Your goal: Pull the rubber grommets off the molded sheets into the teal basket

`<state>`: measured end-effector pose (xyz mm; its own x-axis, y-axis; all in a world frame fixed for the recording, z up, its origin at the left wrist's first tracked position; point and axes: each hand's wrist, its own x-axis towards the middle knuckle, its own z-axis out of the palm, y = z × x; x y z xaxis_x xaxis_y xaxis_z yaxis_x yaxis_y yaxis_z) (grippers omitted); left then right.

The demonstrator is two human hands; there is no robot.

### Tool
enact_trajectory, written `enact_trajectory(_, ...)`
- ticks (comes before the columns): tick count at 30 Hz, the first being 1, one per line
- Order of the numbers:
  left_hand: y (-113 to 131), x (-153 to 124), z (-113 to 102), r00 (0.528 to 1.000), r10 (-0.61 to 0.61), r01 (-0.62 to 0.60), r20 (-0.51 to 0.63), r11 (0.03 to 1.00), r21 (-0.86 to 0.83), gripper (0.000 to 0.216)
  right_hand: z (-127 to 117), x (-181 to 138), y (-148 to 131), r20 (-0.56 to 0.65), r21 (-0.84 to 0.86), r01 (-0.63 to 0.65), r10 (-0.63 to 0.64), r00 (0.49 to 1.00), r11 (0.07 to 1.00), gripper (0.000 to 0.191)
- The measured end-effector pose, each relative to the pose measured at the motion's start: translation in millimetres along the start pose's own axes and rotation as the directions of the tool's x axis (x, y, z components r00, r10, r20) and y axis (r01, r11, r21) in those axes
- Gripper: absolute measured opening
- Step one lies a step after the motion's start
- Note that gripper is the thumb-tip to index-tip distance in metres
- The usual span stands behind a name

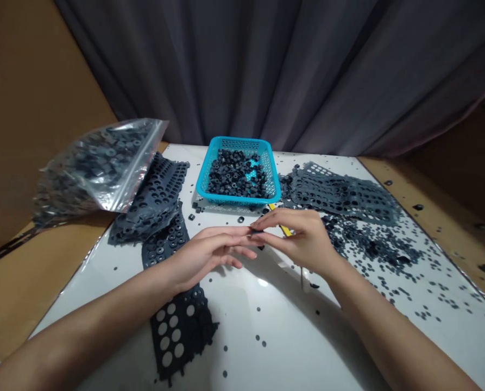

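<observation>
My left hand [213,251] reaches in from the left, its thumb and index fingertips closed at a small black rubber piece [257,232] and its other fingers loosely extended. From the other side, my right hand [303,233] pinches the same piece between thumb and fingers. A yellow strip [285,230], seemingly a tool's handle, passes behind my right hand, and a thin metal shaft [302,279] shows below it; whether the hand holds this tool I cannot tell. Beneath my left hand and forearm lies a black rubber sheet [161,326] with rows of round holes and rings.
Behind my hands stands a blue basket [202,184] of small black parts. A clear zip bag [99,157] of similar parts rests on more perforated sheets [144,217] at left. To the right are another perforated sheet [344,193] and scattered black discs [389,255] on the white table [275,336].
</observation>
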<state>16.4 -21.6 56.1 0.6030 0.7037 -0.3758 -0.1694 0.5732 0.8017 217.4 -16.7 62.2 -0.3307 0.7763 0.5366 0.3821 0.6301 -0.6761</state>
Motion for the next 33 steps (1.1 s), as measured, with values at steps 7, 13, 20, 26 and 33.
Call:
enact_trajectory(7,-6.2,-3.5,-38.5,0.948,0.275,-0.039,-0.160,0.599,0.800,0.034,-26.8,60.3,65.6,-0.159,0.043,-0.356,0.358,0.920,0.933,0.016)
enact_trajectory(13,-5.3,-2.6,-79.6,0.801,0.598,0.190,0.032,-0.305,0.933,0.039,-27.9,68.1,92.4,0.029,-0.042,-0.340,0.341,0.940,0.940,0.029)
enact_trajectory(20,5.0,9.6,-82.1,0.870,0.490,0.241,0.047,-0.507,0.828,0.024,-39.4,26.4,71.4,-0.338,-0.172,-0.225,0.157,0.928,0.959,0.014)
enact_trajectory(26,0.5,26.9,-65.1,0.823,0.550,0.146,0.145,-0.450,0.881,0.019,-39.9,-33.0,71.1,-0.407,-0.239,-0.427,0.309,0.859,0.872,0.006)
enact_trajectory(33,12.9,66.4,-37.3,0.691,0.676,0.151,0.255,-0.481,0.864,0.026,-21.8,-46.0,62.7,-0.049,-0.440,-0.308,0.320,0.946,0.843,0.010)
